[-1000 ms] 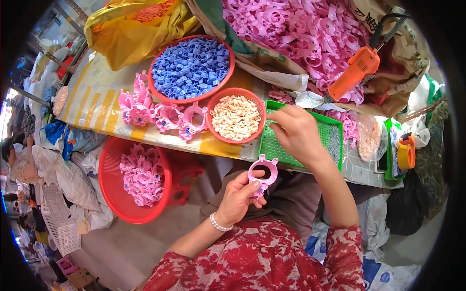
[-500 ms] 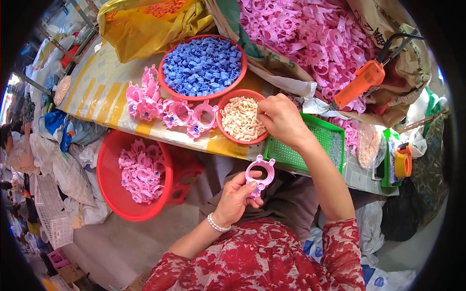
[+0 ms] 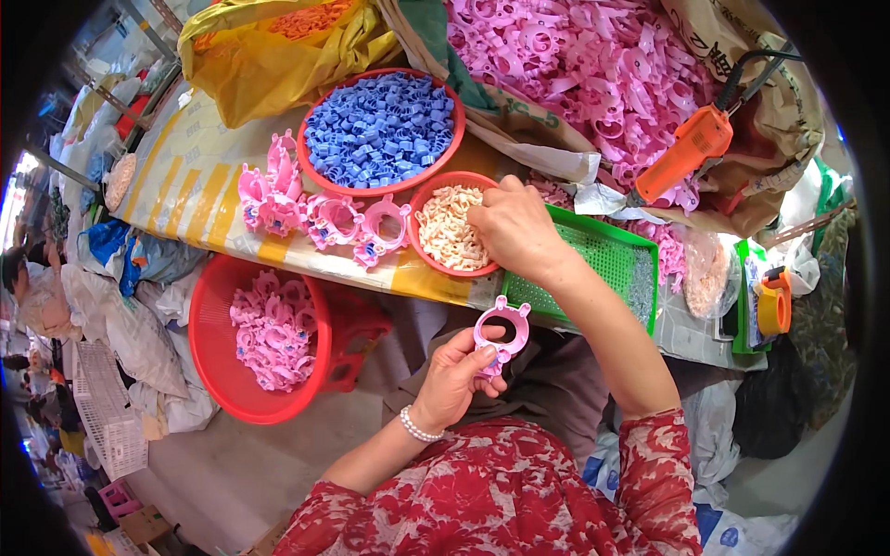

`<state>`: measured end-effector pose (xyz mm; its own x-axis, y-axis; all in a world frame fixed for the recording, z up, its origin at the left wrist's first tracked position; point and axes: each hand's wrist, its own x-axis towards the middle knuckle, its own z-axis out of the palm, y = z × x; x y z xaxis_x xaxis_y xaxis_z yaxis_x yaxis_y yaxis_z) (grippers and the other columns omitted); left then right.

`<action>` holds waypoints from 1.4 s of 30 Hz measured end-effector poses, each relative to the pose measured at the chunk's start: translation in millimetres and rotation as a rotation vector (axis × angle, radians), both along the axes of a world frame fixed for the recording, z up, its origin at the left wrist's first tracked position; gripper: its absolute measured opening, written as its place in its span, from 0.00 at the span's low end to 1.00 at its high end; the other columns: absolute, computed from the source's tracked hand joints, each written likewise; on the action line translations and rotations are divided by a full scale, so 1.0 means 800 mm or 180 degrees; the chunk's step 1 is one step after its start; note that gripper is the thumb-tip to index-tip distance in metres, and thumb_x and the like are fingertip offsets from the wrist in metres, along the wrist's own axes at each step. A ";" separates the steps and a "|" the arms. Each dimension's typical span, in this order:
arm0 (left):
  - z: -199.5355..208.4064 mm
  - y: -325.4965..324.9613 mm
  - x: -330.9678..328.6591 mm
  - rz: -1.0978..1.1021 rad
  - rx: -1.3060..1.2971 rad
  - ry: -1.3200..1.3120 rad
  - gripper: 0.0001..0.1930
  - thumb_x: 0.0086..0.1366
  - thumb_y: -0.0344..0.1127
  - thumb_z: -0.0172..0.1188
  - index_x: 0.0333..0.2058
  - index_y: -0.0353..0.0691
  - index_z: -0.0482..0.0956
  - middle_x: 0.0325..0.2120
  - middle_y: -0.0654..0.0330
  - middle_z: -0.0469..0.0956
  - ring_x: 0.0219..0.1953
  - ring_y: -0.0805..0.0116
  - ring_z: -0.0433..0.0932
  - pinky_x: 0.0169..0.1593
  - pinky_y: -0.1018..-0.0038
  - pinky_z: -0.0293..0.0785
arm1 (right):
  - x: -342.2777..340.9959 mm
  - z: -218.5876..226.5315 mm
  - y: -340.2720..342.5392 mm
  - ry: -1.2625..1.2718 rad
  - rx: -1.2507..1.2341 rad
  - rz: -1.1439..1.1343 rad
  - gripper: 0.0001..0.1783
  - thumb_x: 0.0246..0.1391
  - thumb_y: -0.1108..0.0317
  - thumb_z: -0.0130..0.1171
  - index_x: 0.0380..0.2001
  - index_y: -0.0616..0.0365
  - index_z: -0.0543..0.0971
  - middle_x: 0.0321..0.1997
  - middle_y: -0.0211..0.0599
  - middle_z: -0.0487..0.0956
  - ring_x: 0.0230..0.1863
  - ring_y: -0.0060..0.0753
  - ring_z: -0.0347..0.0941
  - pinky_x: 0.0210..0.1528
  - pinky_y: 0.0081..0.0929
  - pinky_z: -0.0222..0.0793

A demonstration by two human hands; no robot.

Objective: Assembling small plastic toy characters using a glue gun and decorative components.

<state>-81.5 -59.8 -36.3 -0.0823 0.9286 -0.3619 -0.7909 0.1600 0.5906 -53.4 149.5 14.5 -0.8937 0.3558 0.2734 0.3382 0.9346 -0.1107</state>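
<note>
Between its thumb and fingers, my left hand [image 3: 456, 375] grips a pink ring-shaped plastic part [image 3: 502, 331] with small knobs around the ring, held upright below the table edge. My right hand [image 3: 515, 222] is over the right side of a small red bowl [image 3: 414, 215] filled with small cream-coloured plastic pieces [image 3: 452, 222]. Its fingers are pinched together at the pieces; whatever lies between the fingertips is hidden. Several pink assemblies [image 3: 320, 218] with bluish bits stand in a row just left of the bowl.
Blue pieces [image 3: 380, 130] fill a larger red basin behind. A green tray [image 3: 603, 250] holds tiny metal parts. An orange electric screwdriver [image 3: 686, 156] rests by a sack of pink parts [image 3: 593, 74]. A red basket [image 3: 209, 343] with pink assemblies stands lower left; a yellow bag [image 3: 287, 69] is behind.
My right hand has moved slightly left and down, further over the cream pieces. My left hand still holds the pink part in nearly the same place. The whole view has shifted slightly.
</note>
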 end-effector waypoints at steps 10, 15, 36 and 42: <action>0.002 0.006 0.003 0.0025 -0.0062 0.0055 0.14 0.65 0.32 0.50 0.49 0.38 0.70 0.30 0.61 0.77 0.22 0.75 0.78 0.23 0.82 0.76 | 0.029 0.006 0.003 0.1100 -0.0782 0.0365 0.06 0.39 0.76 0.59 0.26 0.54 0.80 0.23 0.35 0.75 0.30 0.41 0.68 0.36 0.35 0.64; 0.009 0.009 -0.001 0.0232 0.0021 -0.0068 0.14 0.65 0.33 0.49 0.49 0.38 0.70 0.34 0.59 0.77 0.23 0.73 0.78 0.24 0.81 0.77 | 0.070 0.032 -0.038 0.1440 -0.2291 -0.0151 0.06 0.43 0.76 0.61 0.29 0.61 0.80 0.27 0.34 0.79 0.28 0.24 0.74 0.31 0.20 0.68; 0.007 0.024 0.036 0.0017 0.0507 0.0263 0.24 0.58 0.22 0.56 0.54 0.37 0.63 0.40 0.55 0.75 0.35 0.68 0.79 0.37 0.76 0.79 | 0.165 -0.003 -0.124 0.1592 -0.1188 -0.0565 0.07 0.40 0.78 0.61 0.27 0.62 0.76 0.22 0.37 0.74 0.23 0.38 0.71 0.26 0.31 0.67; 0.003 0.023 0.041 -0.0039 0.0681 0.0593 0.27 0.60 0.22 0.55 0.58 0.38 0.61 0.42 0.59 0.73 0.38 0.72 0.77 0.41 0.80 0.77 | 0.170 0.003 -0.132 0.1514 -0.2037 -0.1174 0.04 0.40 0.77 0.61 0.21 0.64 0.75 0.18 0.37 0.73 0.19 0.32 0.72 0.20 0.25 0.65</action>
<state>-49.1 -41.6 -34.0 -0.1174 0.9836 -0.1372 -0.6643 0.0249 0.7470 82.4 43.5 16.8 -0.5336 0.8119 0.2368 0.3911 0.4852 -0.7821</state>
